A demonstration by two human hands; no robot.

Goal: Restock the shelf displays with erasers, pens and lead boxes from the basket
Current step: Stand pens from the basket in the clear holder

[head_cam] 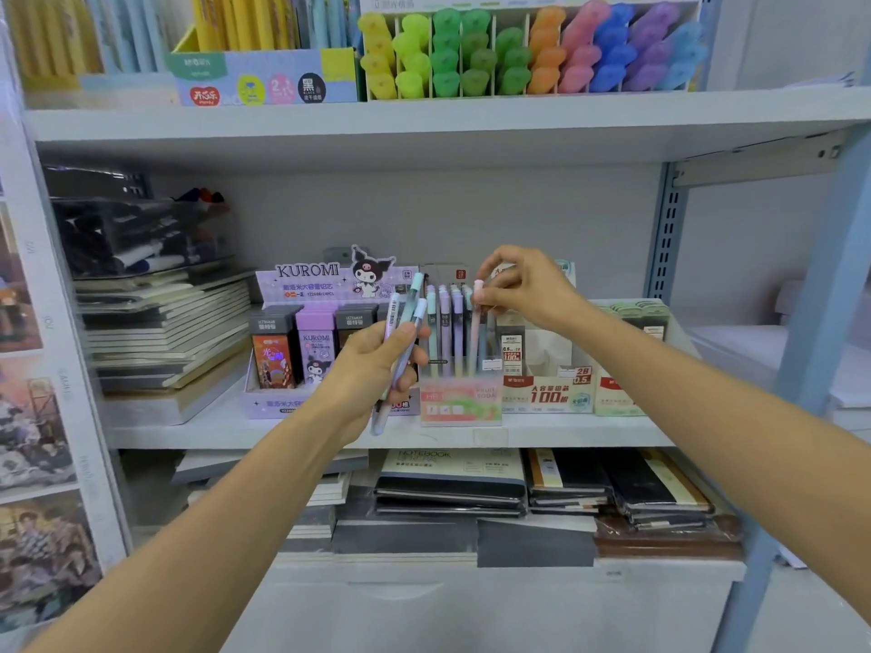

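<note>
In the head view, the left hand (pixel 377 365) grips a bundle of three pens (pixel 417 309) in its curled fingers. One has a lilac barrel with a barcode, one a teal cap and one a pale blue cap, and all three tilt up to the right. The right hand (pixel 523 287) pinches the top of one pink pen (pixel 475 332) between thumb and fingertips. That pen stands upright at the right end of the row in the pen display box (pixel 459 402). About five other pens stand in the box, lilac and teal, though the exact count is hard to tell.

Just left of the box is the Kuromi lead display (pixel 325 282), with three lead boxes showing in its front row: one orange, one purple, one grey. The left hand hides the rest of that row. To the right stands a second lead display (pixel 546 393) marked 100.

All of these sit on a white middle shelf (pixel 212 433) in a steel rack. A stack of notebooks (pixel 165 332) lies at its left end, and more notebook stacks (pixel 452 483) fill the shelf below. The shelf above carries coloured highlighters (pixel 518 49). Posters (pixel 33 417) hang along the left side.
</note>
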